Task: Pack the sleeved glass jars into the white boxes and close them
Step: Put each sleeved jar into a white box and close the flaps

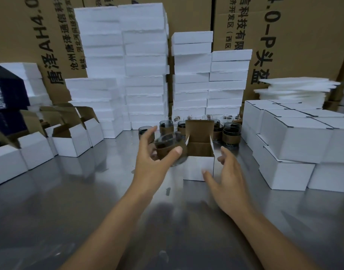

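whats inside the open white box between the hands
Only bare brown inner walls show inside the open white box; its floor is hidden behind the front wall. The sleeved jar is outside it, gripped by the left hand.

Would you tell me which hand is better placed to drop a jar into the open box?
The left hand: it grips a sleeved jar left of the open white box, whose lid stands up. The right hand is empty, open beside the box's right wall, better suited to steadying it.
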The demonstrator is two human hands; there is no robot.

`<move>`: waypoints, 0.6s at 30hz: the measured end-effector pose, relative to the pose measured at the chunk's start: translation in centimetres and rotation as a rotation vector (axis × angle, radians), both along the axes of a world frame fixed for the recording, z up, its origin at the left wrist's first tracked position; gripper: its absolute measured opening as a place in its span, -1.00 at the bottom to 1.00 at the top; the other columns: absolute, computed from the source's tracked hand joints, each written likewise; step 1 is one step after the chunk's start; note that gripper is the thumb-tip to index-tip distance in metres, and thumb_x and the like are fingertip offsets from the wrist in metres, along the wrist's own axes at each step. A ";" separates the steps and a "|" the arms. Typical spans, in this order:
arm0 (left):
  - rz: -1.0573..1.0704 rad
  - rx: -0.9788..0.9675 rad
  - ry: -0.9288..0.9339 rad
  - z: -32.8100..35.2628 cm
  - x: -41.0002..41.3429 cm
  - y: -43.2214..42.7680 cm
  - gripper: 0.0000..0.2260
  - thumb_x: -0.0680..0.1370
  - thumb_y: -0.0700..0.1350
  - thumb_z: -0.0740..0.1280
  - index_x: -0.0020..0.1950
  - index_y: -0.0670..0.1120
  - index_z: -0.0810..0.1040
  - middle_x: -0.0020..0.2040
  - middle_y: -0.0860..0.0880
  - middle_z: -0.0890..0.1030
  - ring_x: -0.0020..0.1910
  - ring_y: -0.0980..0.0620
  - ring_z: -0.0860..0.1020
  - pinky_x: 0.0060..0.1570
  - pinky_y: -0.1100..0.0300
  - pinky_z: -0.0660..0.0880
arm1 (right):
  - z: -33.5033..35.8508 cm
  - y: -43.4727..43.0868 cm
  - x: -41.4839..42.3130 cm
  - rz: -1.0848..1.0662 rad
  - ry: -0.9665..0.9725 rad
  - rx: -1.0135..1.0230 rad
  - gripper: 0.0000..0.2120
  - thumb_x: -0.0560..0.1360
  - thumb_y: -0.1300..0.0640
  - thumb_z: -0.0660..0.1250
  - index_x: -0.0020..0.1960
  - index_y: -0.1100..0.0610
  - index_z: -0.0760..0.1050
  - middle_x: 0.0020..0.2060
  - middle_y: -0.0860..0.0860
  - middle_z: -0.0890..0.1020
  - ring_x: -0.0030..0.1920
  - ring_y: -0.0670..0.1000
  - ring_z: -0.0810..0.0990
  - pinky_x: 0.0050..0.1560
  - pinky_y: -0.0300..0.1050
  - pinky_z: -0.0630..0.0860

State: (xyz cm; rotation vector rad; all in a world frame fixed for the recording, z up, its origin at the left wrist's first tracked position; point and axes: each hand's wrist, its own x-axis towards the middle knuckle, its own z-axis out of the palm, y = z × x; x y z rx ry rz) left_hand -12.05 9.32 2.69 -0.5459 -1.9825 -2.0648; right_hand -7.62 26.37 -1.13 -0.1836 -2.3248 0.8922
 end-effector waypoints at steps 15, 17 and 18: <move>-0.306 -0.041 -0.195 -2.4 2.8 1.7 -0.40 0.18 0.17 0.46 0.18 0.02 0.53 0.07 0.02 0.65 0.05 0.11 0.62 0.05 0.22 0.56 | 1.0 -2.6 2.5 0.267 0.186 -0.250 -0.81 0.58 -0.08 0.07 0.14 -0.11 0.36 -0.03 -0.14 0.54 -0.04 -0.21 0.52 -0.09 -0.30 0.45; -0.325 -0.044 -0.198 -2.5 2.7 1.8 -0.45 0.24 0.14 0.45 0.18 0.01 0.54 0.06 0.01 0.66 0.06 0.07 0.62 0.11 0.14 0.55 | 0.9 -2.7 2.3 0.293 0.143 -0.313 -0.83 0.58 -0.06 0.07 0.13 -0.12 0.35 -0.09 -0.21 0.55 -0.08 -0.32 0.52 -0.17 -0.47 0.39; -0.334 -0.043 -0.201 -2.6 2.6 1.8 -0.48 0.27 0.13 0.43 0.19 0.00 0.54 0.06 0.00 0.66 0.06 0.06 0.62 0.13 0.11 0.55 | 0.9 -2.7 2.1 0.295 0.140 -0.339 -0.84 0.59 -0.03 0.07 0.13 -0.10 0.35 -0.11 -0.21 0.55 -0.10 -0.37 0.51 -0.19 -0.51 0.37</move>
